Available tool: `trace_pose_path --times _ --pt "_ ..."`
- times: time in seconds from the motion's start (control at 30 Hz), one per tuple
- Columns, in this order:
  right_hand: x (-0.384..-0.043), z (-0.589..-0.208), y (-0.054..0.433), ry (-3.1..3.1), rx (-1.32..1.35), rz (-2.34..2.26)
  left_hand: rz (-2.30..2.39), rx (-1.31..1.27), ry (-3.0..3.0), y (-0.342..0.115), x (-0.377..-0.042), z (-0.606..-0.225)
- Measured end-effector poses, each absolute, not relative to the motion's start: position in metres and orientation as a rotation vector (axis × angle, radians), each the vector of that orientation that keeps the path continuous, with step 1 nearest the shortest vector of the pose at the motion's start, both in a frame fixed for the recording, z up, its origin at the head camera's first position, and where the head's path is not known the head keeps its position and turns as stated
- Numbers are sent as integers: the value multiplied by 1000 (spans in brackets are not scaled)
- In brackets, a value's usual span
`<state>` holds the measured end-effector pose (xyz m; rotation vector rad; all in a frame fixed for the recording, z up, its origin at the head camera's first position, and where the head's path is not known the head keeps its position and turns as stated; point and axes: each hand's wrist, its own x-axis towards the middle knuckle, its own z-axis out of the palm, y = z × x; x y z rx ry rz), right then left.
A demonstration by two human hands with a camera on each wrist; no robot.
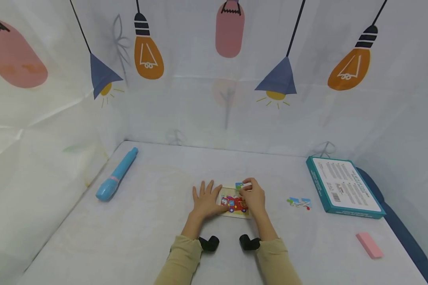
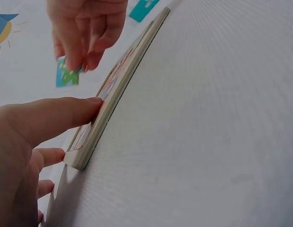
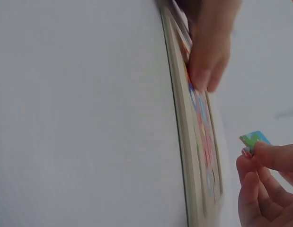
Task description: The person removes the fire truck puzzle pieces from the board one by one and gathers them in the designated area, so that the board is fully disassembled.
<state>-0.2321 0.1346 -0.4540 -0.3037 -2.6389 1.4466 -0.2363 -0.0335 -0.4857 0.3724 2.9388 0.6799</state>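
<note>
A small wooden puzzle board [image 1: 232, 215] with a red vehicle picture lies flat on the white table between the two hands. My left hand [image 1: 205, 204] has its fingers spread, and its thumb presses on the picture, as the left wrist view also shows. Between the thumb and fingers of my right hand [image 1: 255, 198] is a puzzle piece [image 3: 254, 137], blue and green with a bit of red. This piece is held just above the board's far right corner. Part of the board's right side is hidden by the right hand.
Several loose puzzle pieces [image 1: 299, 203] lie to the right. Farther right are a teal and white box [image 1: 347, 186] and a pink block [image 1: 369, 245]. A blue wand-shaped object [image 1: 117, 174] rests at the left. White printed curtains [image 1: 192, 107] surround the table.
</note>
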Motion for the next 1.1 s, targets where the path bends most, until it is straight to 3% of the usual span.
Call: trace_pose_path --times 0.4,1.1 --pt "-227 -460 182 -2604 -541 1414 690 368 2936 -34 -235 -486" --pt "-207 -464 240 -2594 -649 1349 697 376 2929 -34 -231 -483"
